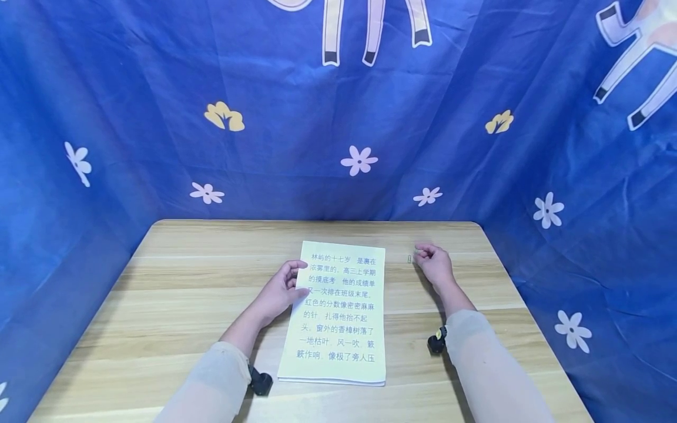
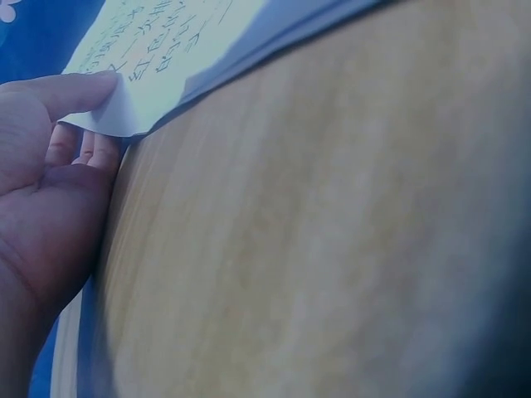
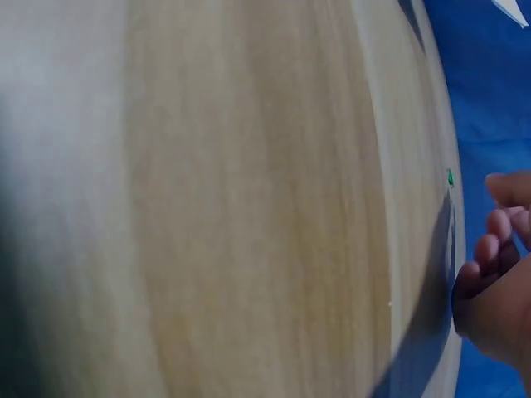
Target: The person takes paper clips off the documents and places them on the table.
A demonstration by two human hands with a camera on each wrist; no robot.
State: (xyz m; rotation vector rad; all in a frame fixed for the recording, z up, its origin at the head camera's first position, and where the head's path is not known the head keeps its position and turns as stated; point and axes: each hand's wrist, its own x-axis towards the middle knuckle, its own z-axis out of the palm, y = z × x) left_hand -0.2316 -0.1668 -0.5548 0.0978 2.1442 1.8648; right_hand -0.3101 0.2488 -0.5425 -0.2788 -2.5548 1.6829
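A stack of pale yellow paper sheets point(image 1: 338, 317) printed with large Chinese characters lies on the table. My left hand point(image 1: 277, 295) pinches the left edge of the paper; in the left wrist view its thumb point(image 2: 87, 89) presses on top, fingers beneath, and that edge bends up. To the right of the stack, a small green paper clip point(image 1: 409, 259) lies on the wood. My right hand point(image 1: 435, 267) is just right of the clip, its fingers loosely bent. In the right wrist view the clip point(image 3: 450, 177) sits apart from the thumb point(image 3: 508, 189).
The wooden table point(image 1: 185, 305) has a light grain and rounded far corners. Blue cloth point(image 1: 275, 147) with flowers and animal legs hangs behind it and along both sides. Black wrist cameras sit at both cuffs, the left one point(image 1: 260, 382) close to the paper's lower left corner.
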